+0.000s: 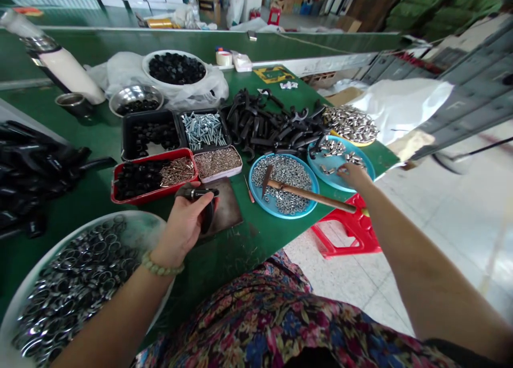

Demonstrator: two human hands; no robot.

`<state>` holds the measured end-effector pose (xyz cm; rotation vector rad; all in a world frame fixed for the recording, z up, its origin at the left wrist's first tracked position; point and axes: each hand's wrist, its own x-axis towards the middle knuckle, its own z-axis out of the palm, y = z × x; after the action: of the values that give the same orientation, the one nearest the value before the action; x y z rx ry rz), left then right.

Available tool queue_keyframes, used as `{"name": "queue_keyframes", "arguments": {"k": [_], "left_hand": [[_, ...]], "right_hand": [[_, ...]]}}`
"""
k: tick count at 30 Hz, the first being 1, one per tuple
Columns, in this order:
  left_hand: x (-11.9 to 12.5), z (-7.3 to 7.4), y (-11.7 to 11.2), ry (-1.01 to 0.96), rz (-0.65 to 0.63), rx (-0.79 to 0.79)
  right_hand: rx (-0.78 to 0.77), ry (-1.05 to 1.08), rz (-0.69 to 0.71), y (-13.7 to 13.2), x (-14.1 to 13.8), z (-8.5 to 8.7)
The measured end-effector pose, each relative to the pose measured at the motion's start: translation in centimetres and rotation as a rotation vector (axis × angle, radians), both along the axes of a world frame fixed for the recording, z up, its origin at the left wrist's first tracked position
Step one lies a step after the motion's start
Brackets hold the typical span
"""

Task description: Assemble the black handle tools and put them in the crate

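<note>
My left hand (pixel 185 225) is closed around a black clamp-like part (pixel 200 197), held over a dark metal plate (pixel 224 208) at the near edge of the green table (pixel 240 250). My right hand (pixel 352 174) reaches out to the right blue plate (pixel 360 167) of small silver sleeves; its fingertips pinch among the pieces, and what they hold is too small to make out. A hammer (pixel 304 193) with a wooden handle lies across the left blue plate (pixel 260 197) of nuts.
A white basin (pixel 24 298) of metal rings sits near left. Red tray (pixel 116 200), black trays with knobs and bolts (pixel 202 128), a pile of black clamp parts (pixel 272 125), and a yellow plate (pixel 356 142) of silver sleeves fill the middle. A red stool (pixel 348 232) stands below the table edge.
</note>
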<state>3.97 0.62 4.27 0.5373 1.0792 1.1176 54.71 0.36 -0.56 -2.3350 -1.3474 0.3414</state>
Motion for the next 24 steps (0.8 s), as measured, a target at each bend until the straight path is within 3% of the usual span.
{"name": "queue_keyframes", "arguments": {"k": [5,9,13,17,20,24], "left_hand": [[0.4,-0.2,-0.9,0.006,-0.052,0.045],[0.6,-0.5,-1.7,-0.001,-0.135,0.077],[0.4,-0.7,-2.6,0.033,-0.267,0.190],[-0.2,-0.4,-3.2,0.242,-0.331,0.409],[-0.8,-0.2,-3.2,0.498,-0.282,0.577],[-1.6,-0.3,-3.3,0.668,-0.233,0.697]], "right_hand": [[0.208,0.234,-0.096,-0.5,-2.2,-0.5],[0.471,0.561,-0.010,-0.4,-9.6,1.2],[0.363,0.911,0.342,-1.2,-21.7,4.2],[0.182,0.955,0.623,-1.9,-31.2,6.3],[0.155,0.955,0.688,-1.7,-34.3,6.6],[0.144,0.922,0.706,-1.5,-34.9,5.9]]}}
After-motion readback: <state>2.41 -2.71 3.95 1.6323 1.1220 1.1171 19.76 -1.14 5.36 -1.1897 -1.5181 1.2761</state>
